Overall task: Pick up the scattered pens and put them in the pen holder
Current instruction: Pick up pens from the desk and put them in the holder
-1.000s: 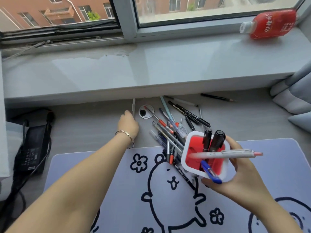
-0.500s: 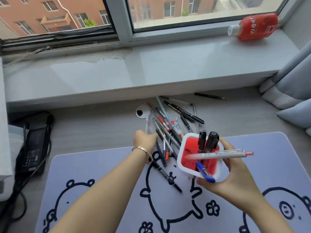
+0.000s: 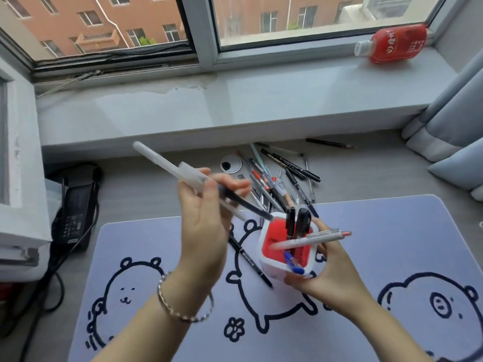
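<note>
While my left hand (image 3: pixel 206 218) is raised above the mat (image 3: pixel 366 322), its fingers are curled around two pens: a white capped pen (image 3: pixel 167 163) that sticks out up and to the far left, and a dark pen (image 3: pixel 245 203) whose tip points right, toward the pen holder (image 3: pixel 271 262). Both are blurred, so I cannot tell exactly how the fingers pinch them. My right hand (image 3: pixel 334 273) wraps the pen holder from the right and near side, fingers closed on its white wall, holding it tilted so that its red inside faces me. Two black markers (image 3: pixel 298 220) stand in it, a white pen with a pink end (image 3: pixel 313 239) lies across its mouth, and a blue pen (image 3: pixel 292 262) pokes out at the near edge. Beyond the holder, on the grey worktop (image 3: pixel 143 199), a heap of scattered pens (image 3: pixel 282 173) lies below the windowsill (image 3: pixel 235 108). One black pen (image 3: pixel 251 259) lies on the mat, just left of the holder.
</note>
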Motion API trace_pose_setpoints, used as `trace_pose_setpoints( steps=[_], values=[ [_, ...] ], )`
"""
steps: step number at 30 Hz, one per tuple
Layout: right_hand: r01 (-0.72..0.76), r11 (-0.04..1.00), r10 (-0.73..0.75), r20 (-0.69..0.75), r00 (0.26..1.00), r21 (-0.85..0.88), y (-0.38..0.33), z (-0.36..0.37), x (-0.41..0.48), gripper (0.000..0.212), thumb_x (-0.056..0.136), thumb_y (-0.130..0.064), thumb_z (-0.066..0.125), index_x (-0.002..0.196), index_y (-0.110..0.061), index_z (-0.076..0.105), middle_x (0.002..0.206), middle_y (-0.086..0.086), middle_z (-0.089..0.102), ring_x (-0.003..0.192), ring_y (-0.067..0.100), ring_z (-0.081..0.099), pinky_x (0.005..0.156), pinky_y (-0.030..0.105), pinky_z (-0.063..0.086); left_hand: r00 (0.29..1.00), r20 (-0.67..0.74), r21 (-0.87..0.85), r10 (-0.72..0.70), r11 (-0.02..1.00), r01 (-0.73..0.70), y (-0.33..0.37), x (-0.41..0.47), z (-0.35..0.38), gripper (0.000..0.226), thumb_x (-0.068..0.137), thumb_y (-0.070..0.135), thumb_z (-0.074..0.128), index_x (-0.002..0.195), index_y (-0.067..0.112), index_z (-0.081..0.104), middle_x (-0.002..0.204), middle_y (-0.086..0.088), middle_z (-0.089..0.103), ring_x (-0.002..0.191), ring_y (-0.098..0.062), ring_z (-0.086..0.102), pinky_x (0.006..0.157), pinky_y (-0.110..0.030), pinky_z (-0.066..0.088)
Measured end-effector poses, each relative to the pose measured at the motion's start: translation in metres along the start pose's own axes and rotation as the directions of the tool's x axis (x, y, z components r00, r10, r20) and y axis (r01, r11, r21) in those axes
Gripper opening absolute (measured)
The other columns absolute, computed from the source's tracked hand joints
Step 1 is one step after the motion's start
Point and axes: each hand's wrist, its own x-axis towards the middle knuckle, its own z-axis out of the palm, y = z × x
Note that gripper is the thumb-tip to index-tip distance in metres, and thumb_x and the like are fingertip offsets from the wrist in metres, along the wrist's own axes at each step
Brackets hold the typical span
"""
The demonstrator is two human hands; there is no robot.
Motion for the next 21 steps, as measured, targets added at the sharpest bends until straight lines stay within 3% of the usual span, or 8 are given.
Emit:
trace_pose_setpoints(
  steps=[3, 7, 8, 10, 13, 15, 18, 21],
  values=[
    [0.027, 1.000, -0.027, 0.007, 1.000, -0.013, -0.004, 0.013, -0.005, 0.062, 0.058, 0.016, 0.073, 0.095, -0.032, 0.058, 0.093, -0.025, 0.066, 0.092, -0.019, 0.056, 0.075, -0.003, 0.040, 0.989, 0.147, 0.149, 0.022, 0.988, -0.044, -0.022, -0.033, 0.002, 0.012, 0.093, 0.013, 0.037, 0.100, 0.023, 0.040, 0.086, 0.003, 0.068, 0.094, -0.016, 0.067, 0.088, -0.028, 0.053],
    [-0.001, 1.000, 0.001, -0.019, 1.000, -0.014, 0.005, 0.024, -0.010, 0.085, 0.058, -0.006, 0.079, 0.123, -0.043, 0.038, 0.127, -0.013, 0.055, 0.125, 0.006, 0.048, 0.103, 0.028, 0.043, 0.980, 0.201, 0.325, 0.016, 0.942, -0.082, -0.037, -0.053, -0.003, 0.028, 0.084, -0.001, 0.051, 0.097, 0.024, 0.053, 0.102, -0.005, 0.063, 0.102, -0.007, 0.062, 0.084, -0.015, 0.049],
    [-0.015, 1.000, 0.015, -0.029, 0.999, -0.013, 0.008, 0.023, -0.011, 0.088, 0.056, -0.009, 0.080, 0.125, -0.043, 0.037, 0.130, -0.018, 0.050, 0.126, 0.002, 0.044, 0.103, 0.028, 0.042, 0.983, 0.182, 0.348, 0.020, 0.934, -0.083, -0.037, -0.054, -0.003, 0.031, 0.083, -0.006, 0.054, 0.095, 0.022, 0.051, 0.100, -0.003, 0.063, 0.100, -0.003, 0.062, 0.080, -0.010, 0.049],
    [0.004, 1.000, -0.004, -0.032, 0.999, 0.001, 0.008, 0.023, -0.014, 0.087, 0.057, -0.004, 0.080, 0.118, -0.050, 0.039, 0.116, -0.035, 0.050, 0.112, -0.011, 0.049, 0.091, 0.011, 0.044, 0.990, 0.128, 0.381, 0.062, 0.918, -0.107, -0.035, -0.050, -0.005, 0.051, 0.078, -0.015, 0.059, 0.103, 0.027, 0.043, 0.092, -0.002, 0.064, 0.094, -0.001, 0.063, 0.073, -0.007, 0.049],
    [0.027, 0.997, -0.028, -0.016, 0.999, -0.067, 0.005, 0.024, -0.016, 0.092, 0.056, -0.005, 0.079, 0.111, -0.063, 0.034, 0.111, -0.038, 0.049, 0.106, -0.009, 0.052, 0.084, 0.008, 0.045, 0.973, 0.165, 0.356, 0.163, 0.910, -0.213, -0.036, -0.043, -0.009, 0.083, 0.075, -0.014, 0.063, 0.127, 0.040, 0.027, 0.090, 0.000, 0.063, 0.084, -0.012, 0.068, 0.079, -0.019, 0.053],
    [0.028, 0.997, -0.029, -0.013, 0.999, -0.077, 0.004, 0.026, -0.016, 0.094, 0.055, -0.005, 0.078, 0.106, -0.069, 0.031, 0.109, -0.040, 0.047, 0.105, -0.009, 0.051, 0.083, 0.008, 0.046, 0.948, 0.218, 0.328, 0.230, 0.898, -0.293, -0.038, -0.040, -0.014, 0.096, 0.075, -0.013, 0.061, 0.130, 0.053, 0.019, 0.090, 0.003, 0.059, 0.082, -0.015, 0.068, 0.081, -0.024, 0.055],
    [0.022, 0.998, -0.022, -0.007, 1.000, -0.057, 0.003, 0.026, -0.018, 0.094, 0.056, -0.011, 0.080, 0.118, -0.059, 0.028, 0.119, -0.031, 0.047, 0.112, -0.010, 0.046, 0.089, 0.014, 0.044, 0.932, 0.252, 0.314, 0.259, 0.890, -0.332, -0.040, -0.039, -0.015, 0.083, 0.077, -0.010, 0.058, 0.125, 0.053, 0.030, 0.090, 0.007, 0.058, 0.086, -0.014, 0.067, 0.080, -0.022, 0.054],
    [0.056, 0.998, -0.056, 0.005, 0.998, -0.038, 0.001, 0.024, -0.021, 0.090, 0.057, -0.003, 0.083, 0.116, -0.050, 0.032, 0.120, -0.026, 0.047, 0.102, -0.025, 0.044, 0.073, -0.004, 0.040, 0.952, 0.257, 0.326, 0.169, 0.912, -0.250, -0.043, -0.047, -0.015, 0.051, 0.086, 0.005, 0.053, 0.114, 0.047, 0.045, 0.093, 0.010, 0.064, 0.097, -0.013, 0.066, 0.083, -0.027, 0.054]
  ],
)
